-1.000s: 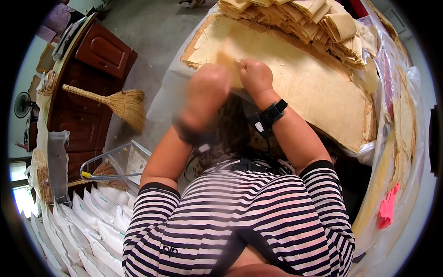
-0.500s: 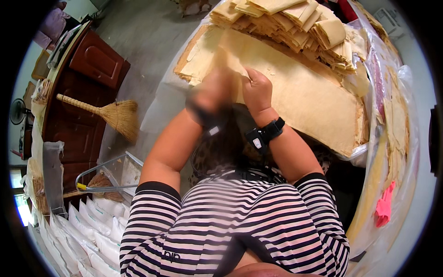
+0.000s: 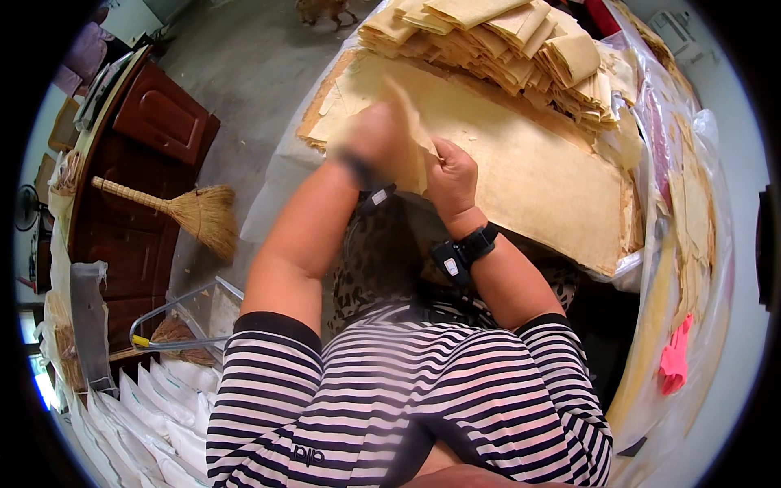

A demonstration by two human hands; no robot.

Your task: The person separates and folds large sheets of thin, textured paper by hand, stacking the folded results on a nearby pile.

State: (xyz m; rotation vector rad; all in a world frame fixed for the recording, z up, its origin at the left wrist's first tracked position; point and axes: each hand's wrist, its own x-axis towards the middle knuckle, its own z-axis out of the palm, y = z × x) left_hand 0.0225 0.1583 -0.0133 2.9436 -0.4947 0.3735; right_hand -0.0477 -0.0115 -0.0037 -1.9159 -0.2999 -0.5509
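Observation:
My right hand (image 3: 453,172) is closed in a pinch on the edge of a thin tan sheet (image 3: 413,130). That sheet stands up between my hands, folded or curled, its upper tip pointing away from me. Against its left side is my left hand (image 3: 376,134), smeared by motion, so its fingers cannot be made out. Both hands are over the near edge of a broad flat stack of tan sheets (image 3: 537,179). Beyond it lies a heaped pile of folded tan sheets (image 3: 496,41).
Clear plastic (image 3: 281,163) hangs at the stack's left edge. On the right are more tan sheets (image 3: 691,220) and a pink glove-like thing (image 3: 675,354). To the left are a straw broom (image 3: 203,215), a brown cabinet (image 3: 159,114), a metal-framed dustpan (image 3: 183,321) and white sacks (image 3: 154,407).
The left hand has shifted slightly up and left, still blurred. The right hand keeps its pinch on the sheet. The whole view has shifted a little.

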